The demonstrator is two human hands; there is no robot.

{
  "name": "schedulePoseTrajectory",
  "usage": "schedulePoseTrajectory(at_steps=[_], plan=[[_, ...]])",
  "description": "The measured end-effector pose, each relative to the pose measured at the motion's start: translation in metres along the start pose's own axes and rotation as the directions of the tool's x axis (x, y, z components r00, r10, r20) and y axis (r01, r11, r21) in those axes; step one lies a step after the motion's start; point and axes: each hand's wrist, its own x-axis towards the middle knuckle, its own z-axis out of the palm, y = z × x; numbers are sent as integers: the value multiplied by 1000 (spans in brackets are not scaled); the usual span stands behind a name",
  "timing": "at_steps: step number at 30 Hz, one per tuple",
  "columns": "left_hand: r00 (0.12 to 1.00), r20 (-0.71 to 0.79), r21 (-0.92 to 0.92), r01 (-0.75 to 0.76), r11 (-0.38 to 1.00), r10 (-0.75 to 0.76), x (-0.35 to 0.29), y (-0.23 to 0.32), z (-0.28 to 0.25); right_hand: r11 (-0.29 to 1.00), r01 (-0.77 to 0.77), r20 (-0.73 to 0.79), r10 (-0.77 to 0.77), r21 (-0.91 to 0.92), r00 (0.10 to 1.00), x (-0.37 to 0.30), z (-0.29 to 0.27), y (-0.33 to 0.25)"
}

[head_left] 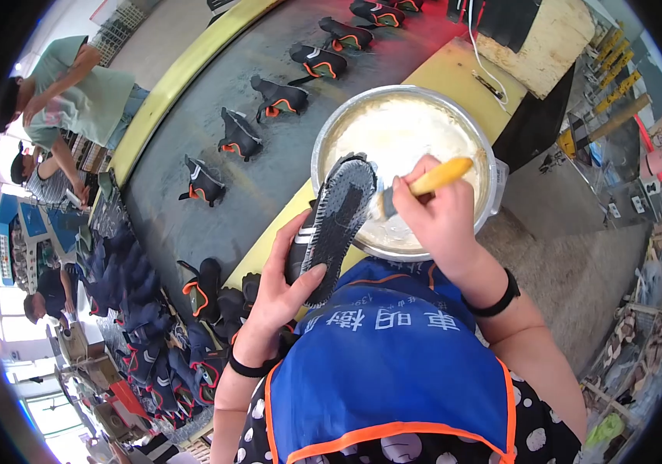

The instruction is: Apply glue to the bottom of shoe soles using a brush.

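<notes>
My left hand [275,298] is closed round a black shoe upper [338,220], its stitched underside turned up and its toe pointing away from me. Wet, pale patches show on the sole side near the toe. In my right hand [447,224] is a brush [441,176] with a yellow handle, pinched near the bristles. The whitened bristles meet the right edge of the shoe's underside. Both are over the near left part of a round metal basin [321,139], which holds a creamy white liquid [424,127].
A grey belt [168,166] with a yellow edge carries a row of black and orange shoe uppers [280,97]. More uppers [145,363] are heaped at the left. Several people, one in a light green shirt [87,97], are beyond the belt.
</notes>
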Motion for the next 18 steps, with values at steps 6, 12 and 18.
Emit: schedulePoseTrajectory(at_steps=[6, 12, 18], plan=[[995, 94, 71, -33, 997, 26, -2, 8, -5, 982, 184, -28, -183, 40, 983, 20, -4, 21], [955, 180, -302, 284, 910, -238, -3, 5, -11, 915, 386, 25, -391, 115, 920, 23, -12, 13], [955, 56, -406, 288, 867, -291, -7, 8, -22, 981, 194, 75, -193, -11, 978, 25, -10, 20]])
